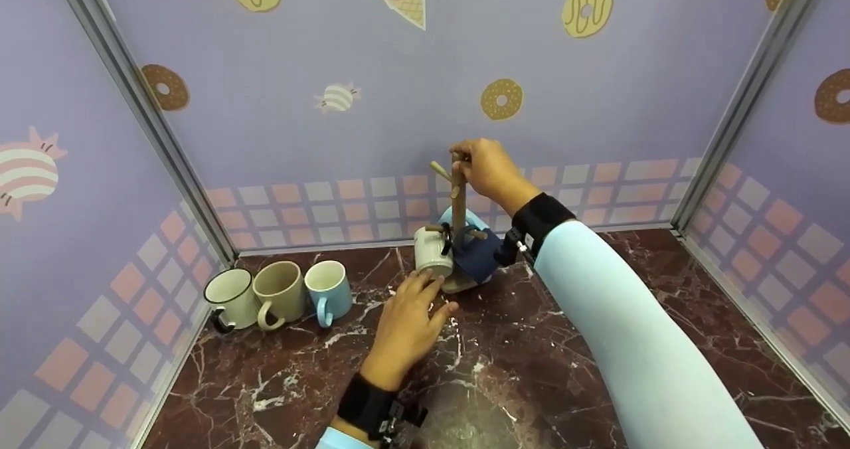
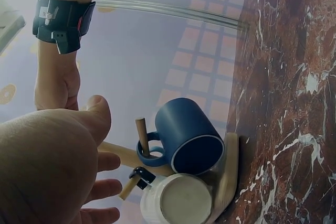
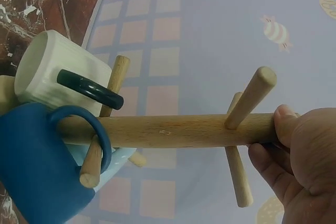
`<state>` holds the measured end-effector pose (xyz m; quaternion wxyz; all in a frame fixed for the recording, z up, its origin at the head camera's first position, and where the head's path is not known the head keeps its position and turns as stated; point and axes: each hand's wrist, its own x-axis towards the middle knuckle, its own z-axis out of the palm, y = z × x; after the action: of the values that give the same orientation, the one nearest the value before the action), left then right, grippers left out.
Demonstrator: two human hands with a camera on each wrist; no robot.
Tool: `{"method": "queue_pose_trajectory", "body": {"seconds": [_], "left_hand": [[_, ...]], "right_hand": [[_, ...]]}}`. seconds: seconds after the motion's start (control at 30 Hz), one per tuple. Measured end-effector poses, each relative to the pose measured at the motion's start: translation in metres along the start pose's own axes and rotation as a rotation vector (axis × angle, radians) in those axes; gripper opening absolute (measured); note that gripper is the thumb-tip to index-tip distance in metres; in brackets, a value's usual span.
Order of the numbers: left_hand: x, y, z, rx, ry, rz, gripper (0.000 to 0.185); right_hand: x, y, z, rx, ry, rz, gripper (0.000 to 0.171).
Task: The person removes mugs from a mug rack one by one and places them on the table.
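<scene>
A wooden mug tree [image 1: 458, 203] stands near the back wall with three mugs hung on its lower pegs. My right hand [image 1: 491, 170] grips the top of its post between thumb and fingers. One hung mug is white with a black handle [image 1: 430, 250], another is dark blue [image 3: 39, 166]. Behind them hangs a light blue mug [image 1: 476, 220], mostly hidden. The upper pegs [image 3: 254, 95] carry nothing. My left hand [image 1: 408, 319] is in front of the white mug, its fingers loosely extended and overlapping the mug's bottom in the head view; the left wrist view shows nothing in it.
On the left of the dark red marbled table [image 1: 285, 389], three mugs stand upright in a row: a white one with a black rim [image 1: 232, 299], a beige one [image 1: 281, 294] and a light blue one [image 1: 330, 291]. Patterned walls [image 1: 398, 103] enclose the back and sides.
</scene>
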<state>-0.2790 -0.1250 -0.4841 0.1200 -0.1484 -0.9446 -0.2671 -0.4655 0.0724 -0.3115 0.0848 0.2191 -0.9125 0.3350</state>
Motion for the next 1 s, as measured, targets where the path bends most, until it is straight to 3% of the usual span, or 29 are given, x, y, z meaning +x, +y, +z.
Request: {"method": "queue_pose_trajectory", "body": {"seconds": [0.33, 0.67, 1.0], "left_hand": [[-0.001, -0.001, 0.0, 0.019, -0.029, -0.005, 0.067], [-0.002, -0.005, 0.001, 0.028, -0.033, 0.0, 0.066], [-0.001, -0.004, 0.002, 0.028, -0.03, 0.002, 0.063]], "right_hand": [[-0.005, -0.006, 0.005, -0.057, 0.068, -0.034, 0.018], [-0.007, -0.011, 0.013, -0.063, 0.137, -0.026, 0.029], [-0.01, -0.012, 0.014, -0.065, 0.164, -0.028, 0.028]]}}
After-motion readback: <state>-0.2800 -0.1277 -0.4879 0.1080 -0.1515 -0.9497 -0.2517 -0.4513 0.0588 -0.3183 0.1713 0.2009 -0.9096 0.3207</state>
